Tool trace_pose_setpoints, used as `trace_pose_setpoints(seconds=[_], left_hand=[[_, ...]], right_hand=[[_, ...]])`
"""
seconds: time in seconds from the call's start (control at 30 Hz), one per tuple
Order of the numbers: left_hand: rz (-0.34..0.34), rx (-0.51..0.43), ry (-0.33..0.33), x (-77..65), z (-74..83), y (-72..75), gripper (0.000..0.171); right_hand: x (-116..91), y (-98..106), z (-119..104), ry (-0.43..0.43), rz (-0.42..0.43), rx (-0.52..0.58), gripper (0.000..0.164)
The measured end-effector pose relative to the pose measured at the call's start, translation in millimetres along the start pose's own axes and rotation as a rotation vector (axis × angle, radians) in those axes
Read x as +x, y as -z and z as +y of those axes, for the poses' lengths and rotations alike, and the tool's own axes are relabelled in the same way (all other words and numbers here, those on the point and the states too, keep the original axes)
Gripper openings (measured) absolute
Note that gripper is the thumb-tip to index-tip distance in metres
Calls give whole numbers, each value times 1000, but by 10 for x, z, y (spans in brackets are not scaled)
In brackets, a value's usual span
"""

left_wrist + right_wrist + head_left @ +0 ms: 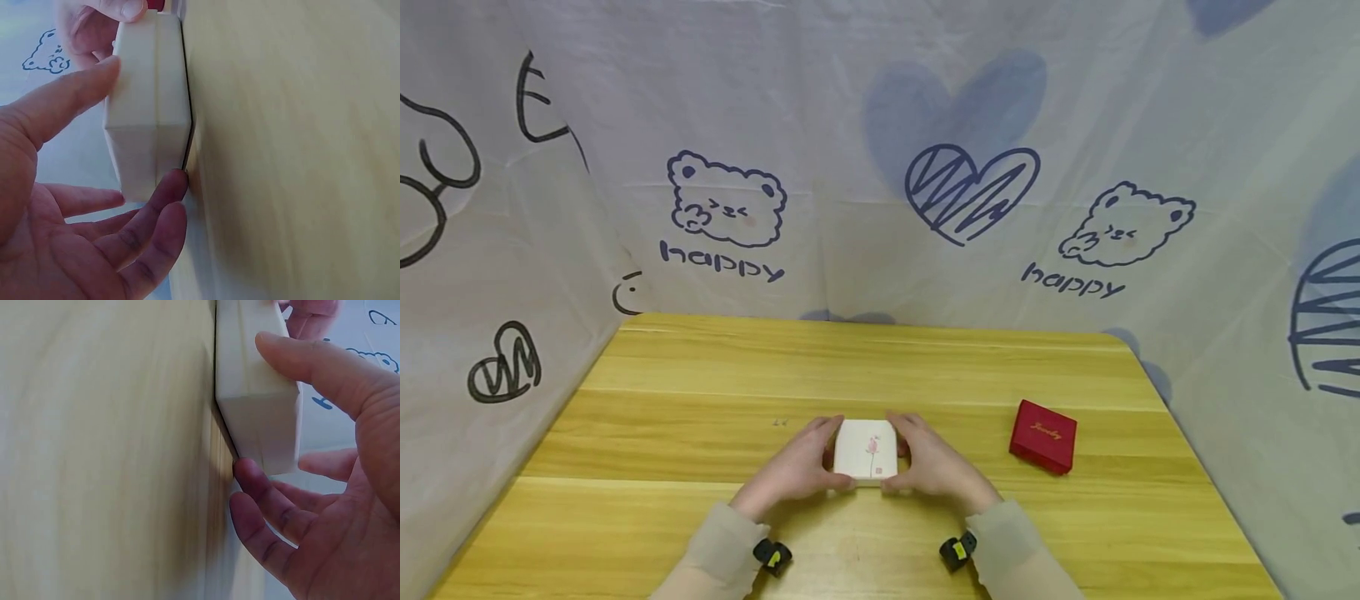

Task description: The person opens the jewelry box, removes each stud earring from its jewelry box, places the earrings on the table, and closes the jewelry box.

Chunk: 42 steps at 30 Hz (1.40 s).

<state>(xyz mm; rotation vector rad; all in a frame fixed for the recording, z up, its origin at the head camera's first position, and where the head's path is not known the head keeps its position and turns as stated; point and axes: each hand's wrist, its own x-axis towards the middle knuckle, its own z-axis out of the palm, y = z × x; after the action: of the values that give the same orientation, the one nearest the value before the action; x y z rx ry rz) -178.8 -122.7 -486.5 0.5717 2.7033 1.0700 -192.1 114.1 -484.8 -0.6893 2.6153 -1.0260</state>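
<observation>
A small white gift box (865, 450) with a pink flower printed on its lid lies between the two hands, lid up, near the middle of the table. My left hand (802, 464) grips its left side, the thumb (94, 84) against the near wall and the other fingers around the far corner. On the opposite side my right hand (936, 467) holds it the same way, its thumb (300, 356) on the near wall. A thin seam between lid and base runs along the box wall (147, 100); the lid looks closed. The underside is hidden.
A red box (1043, 437) with gold lettering sits to the right of the right hand, turned at an angle. The wooden table (700, 358) is backed by a white curtain (850, 100) with bear and heart drawings, also hanging along both sides.
</observation>
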Motion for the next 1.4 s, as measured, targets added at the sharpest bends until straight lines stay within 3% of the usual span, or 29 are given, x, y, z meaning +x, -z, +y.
trace_pose_setpoints(seconds=[0.2, 0.5, 0.63, 0.93, 1.4], left_hand=[[15, -22, 52, -56, 6, 25, 80], [30, -74, 57, -101, 38, 48, 66], [26, -71, 45, -120, 56, 38, 65], [-10, -79, 40, -133, 68, 12, 60], [18, -80, 48, -109, 54, 41, 59]], right_hand=[[-55, 11, -45, -29, 9, 2, 104], [-132, -9, -99, -17, 53, 27, 70], [-148, -46, -100, -33, 72, 10, 62], [-144, -90, -103, -46, 90, 42, 58], [-94, -123, -156, -53, 126, 62, 58]])
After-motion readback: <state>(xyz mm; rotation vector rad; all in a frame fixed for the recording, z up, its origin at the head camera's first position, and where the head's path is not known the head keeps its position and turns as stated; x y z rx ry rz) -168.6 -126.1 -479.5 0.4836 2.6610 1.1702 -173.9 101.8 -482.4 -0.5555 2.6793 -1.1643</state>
